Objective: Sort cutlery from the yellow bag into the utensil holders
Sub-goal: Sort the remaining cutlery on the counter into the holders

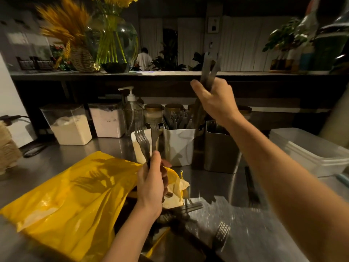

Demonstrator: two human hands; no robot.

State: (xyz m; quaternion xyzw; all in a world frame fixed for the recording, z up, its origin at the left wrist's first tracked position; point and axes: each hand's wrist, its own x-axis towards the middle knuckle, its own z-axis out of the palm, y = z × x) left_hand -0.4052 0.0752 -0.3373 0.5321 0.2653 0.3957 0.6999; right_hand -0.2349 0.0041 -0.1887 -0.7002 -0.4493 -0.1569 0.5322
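On the counter (243, 235) lies one yellow bag (75, 188), above whose mouth the left hand (151, 180) clasps at least two forks (141, 138), while the right hand (217, 103) grips about two blurred utensils (207, 69) raised over three utensil holders (178, 148).

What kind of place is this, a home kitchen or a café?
Probably a café or restaurant back counter: a steel worktop, utensil holders packed with cutlery, and tubs of dry ingredients.
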